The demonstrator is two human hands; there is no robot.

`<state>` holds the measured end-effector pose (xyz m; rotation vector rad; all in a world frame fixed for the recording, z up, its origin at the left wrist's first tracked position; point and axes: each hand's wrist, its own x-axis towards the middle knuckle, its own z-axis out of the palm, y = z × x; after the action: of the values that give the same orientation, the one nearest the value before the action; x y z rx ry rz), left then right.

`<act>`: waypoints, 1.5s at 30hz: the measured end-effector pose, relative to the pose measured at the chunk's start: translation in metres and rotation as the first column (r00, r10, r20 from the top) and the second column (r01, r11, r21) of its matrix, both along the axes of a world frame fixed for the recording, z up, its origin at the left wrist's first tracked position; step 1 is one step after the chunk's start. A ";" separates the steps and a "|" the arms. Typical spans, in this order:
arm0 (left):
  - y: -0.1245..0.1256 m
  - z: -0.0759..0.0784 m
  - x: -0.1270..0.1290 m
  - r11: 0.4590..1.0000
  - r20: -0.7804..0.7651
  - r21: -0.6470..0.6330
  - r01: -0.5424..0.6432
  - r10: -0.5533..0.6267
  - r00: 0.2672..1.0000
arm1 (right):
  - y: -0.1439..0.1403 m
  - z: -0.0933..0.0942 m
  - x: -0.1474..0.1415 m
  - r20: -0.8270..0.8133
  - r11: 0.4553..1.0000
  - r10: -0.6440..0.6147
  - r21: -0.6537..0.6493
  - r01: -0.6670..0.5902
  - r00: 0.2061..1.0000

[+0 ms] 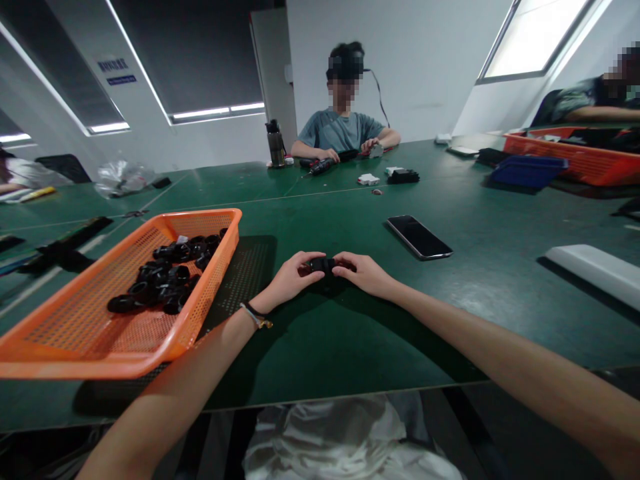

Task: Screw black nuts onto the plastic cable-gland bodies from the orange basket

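Between both hands, just above the green table (320,353), is a small black plastic part (321,265); its exact kind is too small to make out. My left hand (293,275) pinches its left end between thumb and fingers. Closed on its right end is my right hand (364,272). To the left stands an orange perforated basket (95,363), holding several glossy black ring-like plastic parts (170,277). My left forearm passes along the basket's near right corner. The fingers partly cover the held part.
A phone (419,237) lies right of my hands, and a white long object (597,270) farther right. Across the table a person (343,127) sits by a power drill (320,167) and a bottle (275,143). A blue bin (527,172) and a red-orange basket (590,163) stand at far right.
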<state>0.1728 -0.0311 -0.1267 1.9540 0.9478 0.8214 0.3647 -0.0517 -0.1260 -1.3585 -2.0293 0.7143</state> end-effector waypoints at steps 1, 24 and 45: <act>0.000 0.000 0.000 1.000 0.002 -0.002 0.001 -0.001 1.000 | 0.000 0.000 0.000 -0.001 1.000 0.002 -0.001 -0.002 1.000; 0.002 -0.003 -0.001 0.997 0.000 0.073 0.003 -0.003 1.000 | -0.002 0.003 -0.002 0.001 0.999 0.011 -0.041 -0.011 1.000; -0.004 0.003 0.008 0.941 0.198 -0.332 -0.057 0.129 0.972 | -0.005 -0.003 0.000 -0.022 0.984 0.079 0.164 -0.074 0.997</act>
<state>0.1804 -0.0350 -0.1234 1.5130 0.9812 0.8527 0.3649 -0.0565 -0.1288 -1.1766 -2.0774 0.5831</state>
